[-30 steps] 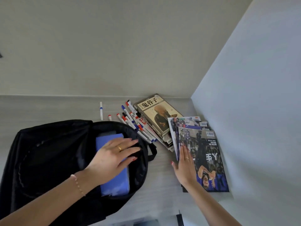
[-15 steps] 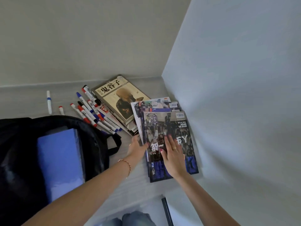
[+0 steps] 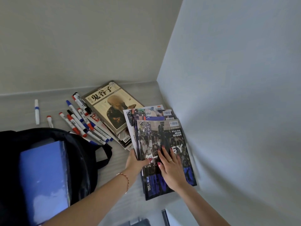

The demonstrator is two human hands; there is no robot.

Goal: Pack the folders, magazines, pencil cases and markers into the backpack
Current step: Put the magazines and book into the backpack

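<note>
We are pinching the magazine stack (image 3: 162, 149) edge with our left hand (image 3: 136, 162), right hand (image 3: 171, 168) flat on top; the slick, fanned covers may be sliding apart on lifting.

Bare forearms, red-painted nails, a thin beaded bracelet (image 3: 126, 178) on the left wrist, a ring (image 3: 170, 160) on the right.

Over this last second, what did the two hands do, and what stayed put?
The left hand left the blue folder in the black backpack, crossed to the fanned stack of glossy magazines and now grips its left edge. The right hand stays flat on the top cover. Folder, red- and blue-capped markers and books are unmoved.
</note>
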